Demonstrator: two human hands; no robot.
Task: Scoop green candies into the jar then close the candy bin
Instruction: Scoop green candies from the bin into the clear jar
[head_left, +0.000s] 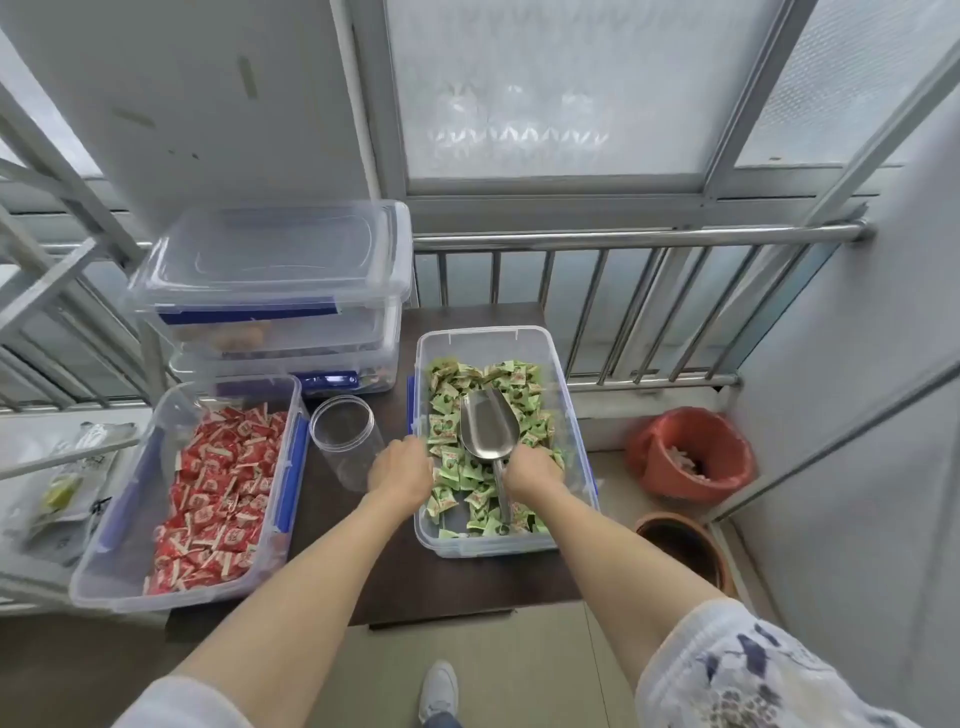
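The open clear candy bin (571, 415) stands on the dark table, part full of green candies (447, 405). A metal scoop (485, 428) lies on them, bowl empty, its handle pointing toward me. My left hand (400, 470) sits on the bin's left rim with its fingers curled over the edge. My right hand (535, 470) is inside the bin, just right of the scoop's handle, knuckles up; its fingers are hidden, so a grip on the handle cannot be told. The clear jar (343, 431) stands open and empty, left of the bin and beside my left hand.
An open bin of red candies (218, 493) sits at the left. Behind it, closed clear bins (275, 291) are stacked. A metal railing (639, 239) runs behind the table. An orange bucket (691, 457) and a brown pot (685, 545) stand on the floor to the right.
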